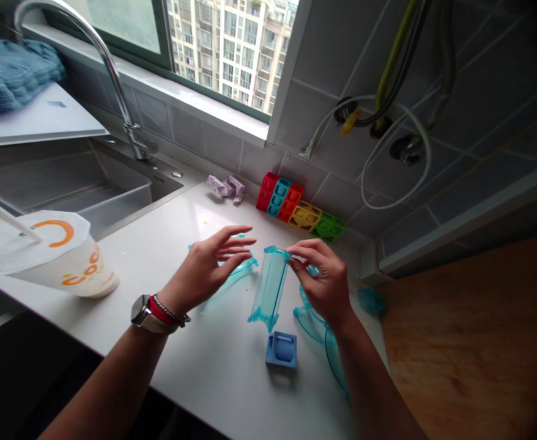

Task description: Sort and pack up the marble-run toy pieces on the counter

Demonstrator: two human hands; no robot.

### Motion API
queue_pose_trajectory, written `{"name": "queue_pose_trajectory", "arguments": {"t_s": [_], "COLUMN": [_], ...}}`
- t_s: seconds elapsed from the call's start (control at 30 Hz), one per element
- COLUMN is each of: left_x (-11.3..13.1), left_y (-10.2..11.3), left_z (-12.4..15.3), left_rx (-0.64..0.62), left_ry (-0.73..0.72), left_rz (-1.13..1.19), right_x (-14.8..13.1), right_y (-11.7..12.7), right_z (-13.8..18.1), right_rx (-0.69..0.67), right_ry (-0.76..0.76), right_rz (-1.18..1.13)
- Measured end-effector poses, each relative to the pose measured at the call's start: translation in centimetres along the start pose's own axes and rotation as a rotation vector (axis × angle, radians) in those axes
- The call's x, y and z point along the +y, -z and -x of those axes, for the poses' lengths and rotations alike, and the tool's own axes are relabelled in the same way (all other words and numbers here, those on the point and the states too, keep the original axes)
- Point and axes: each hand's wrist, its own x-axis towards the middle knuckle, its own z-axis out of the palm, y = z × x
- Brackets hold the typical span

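My right hand pinches the top edge of a clear teal plastic track piece that stands upright on the white counter. To its left my left hand hovers with fingers spread, holding nothing, over a flat teal curved piece. More teal curved pieces lie under my right wrist. A small blue square block sits just in front of the upright piece. A smartwatch and bracelets are on my left wrist.
A row of coloured blocks lines the tiled wall, with crumpled lilac pieces beside it. A lidded drink cup with a straw stands at left. The sink and tap are behind. A teal round piece lies near the wooden board.
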Motion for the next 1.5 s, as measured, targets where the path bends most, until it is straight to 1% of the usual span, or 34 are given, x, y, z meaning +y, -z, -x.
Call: {"name": "queue_pose_trajectory", "arguments": {"t_s": [0.13,0.2,0.23,0.27,0.3,0.37,0.43,0.5,0.57,0.7,0.8,0.93,1.03,1.1,1.17,1.3,1.37,1.5], "left_x": [0.6,0.9,1.0,0.9,0.7,0.2,-0.6,-1.4,-1.9,-2.3,-2.1,-1.8,-1.8,-1.7,-1.6,-1.2,-1.1,-1.2], "left_y": [2.3,3.0,3.1,3.2,3.1,2.8,2.2,1.5,0.9,0.5,1.0,2.0,2.3,2.3,2.2,2.1,2.1,2.0], "left_z": [0.0,0.2,0.3,0.4,0.5,0.7,0.9,1.0,1.1,1.1,1.1,1.3,1.5,1.6,1.6,1.4,1.4,1.6], "left_rx": [0.173,0.251,0.266,0.248,0.195,0.031,-0.118,-0.196,-0.234,-0.240,-0.234,-0.239,-0.248,-0.241,-0.210,-0.147,-0.157,-0.174], "left_ry": [0.033,0.038,0.041,0.043,0.043,0.031,0.012,0.019,0.075,0.274,0.343,0.365,0.405,0.412,0.389,0.342,0.353,0.359], "left_rz": [-0.011,-0.073,-0.137,-0.218,-0.308,-0.475,-0.592,-0.675,-0.760,-0.891,-0.903,-0.905,-0.936,-0.943,-0.928,-0.902,-0.906,-0.918], "right_x": [1.5,1.9,2.1,2.1,2.2,2.2,2.1,2.1,2.0,2.0,2.1,2.3,2.2,2.2,2.3,3.0,3.4,3.8], "right_y": [0.2,0.2,0.1,0.0,-0.1,-0.3,-0.6,-0.8,-0.9,-1.1,-1.1,-1.2,-1.5,-1.9,-2.5,-3.6,-4.1,-4.9], "right_z": [-0.2,-0.2,-0.1,-0.1,0.0,0.1,0.2,0.4,0.5,0.6,0.6,0.6,0.7,0.9,1.1,1.8,2.2,2.7], "right_rx": [0.060,0.074,0.073,0.068,0.061,0.038,0.003,-0.031,-0.054,-0.074,-0.089,-0.142,-0.209,-0.256,-0.294,-0.340,-0.355,-0.380], "right_ry": [-0.061,-0.098,-0.109,-0.118,-0.126,-0.154,-0.190,-0.218,-0.229,-0.232,-0.247,-0.270,-0.272,-0.267,-0.278,-0.376,-0.413,-0.432], "right_rz": [0.087,0.088,0.086,0.083,0.079,0.056,0.025,0.007,0.007,0.010,0.019,0.064,0.120,0.159,0.195,0.252,0.267,0.302]}}
